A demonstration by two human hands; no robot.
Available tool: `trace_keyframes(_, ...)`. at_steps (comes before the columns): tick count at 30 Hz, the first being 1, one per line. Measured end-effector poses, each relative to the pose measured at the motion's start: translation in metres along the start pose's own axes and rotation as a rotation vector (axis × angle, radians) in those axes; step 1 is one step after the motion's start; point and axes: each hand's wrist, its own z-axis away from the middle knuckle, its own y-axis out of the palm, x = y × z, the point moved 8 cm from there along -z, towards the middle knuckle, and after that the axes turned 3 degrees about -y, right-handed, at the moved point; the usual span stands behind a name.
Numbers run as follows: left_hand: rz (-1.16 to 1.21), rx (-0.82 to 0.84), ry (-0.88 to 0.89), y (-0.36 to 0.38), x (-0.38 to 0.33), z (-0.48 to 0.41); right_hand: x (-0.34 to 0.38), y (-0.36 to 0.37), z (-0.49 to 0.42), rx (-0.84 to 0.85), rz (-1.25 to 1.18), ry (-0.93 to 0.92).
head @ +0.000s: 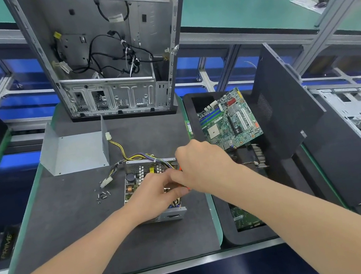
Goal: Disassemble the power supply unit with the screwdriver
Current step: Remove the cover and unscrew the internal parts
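With the cover [74,152] already off (it lies at the back left), keep the loose screws [103,195] piled just left of the power supply unit [135,185], which sits open on the mat [70,227] before you. Your left hand [158,193] lies over its board, fingers curled; whether they pinch anything I cannot tell. Steady the tip there. Your right hand [203,164] is wrapped round the screwdriver [180,168]: hold it upright, press down while turning.
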Motion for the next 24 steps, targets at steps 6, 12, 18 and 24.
trace_keyframes(6, 0.061, -0.010, 0.009, -0.001, -0.001, 0.002, 0.004, 0.008, -0.002, 0.144, -0.131, -0.209)
trace_keyframes(12, 0.027, -0.020, -0.024, -0.002, 0.004, -0.001, 0.014, 0.011, 0.004, 0.185, -0.094, -0.414)
trace_keyframes(18, -0.035, -0.020, -0.011, -0.003, -0.003, 0.001, 0.011, -0.001, 0.007, 0.040, -0.051, -0.275)
trace_keyframes(24, 0.007, -0.028, -0.037, -0.002, -0.002, 0.002, 0.002, 0.000, 0.005, -0.030, -0.027, 0.054)
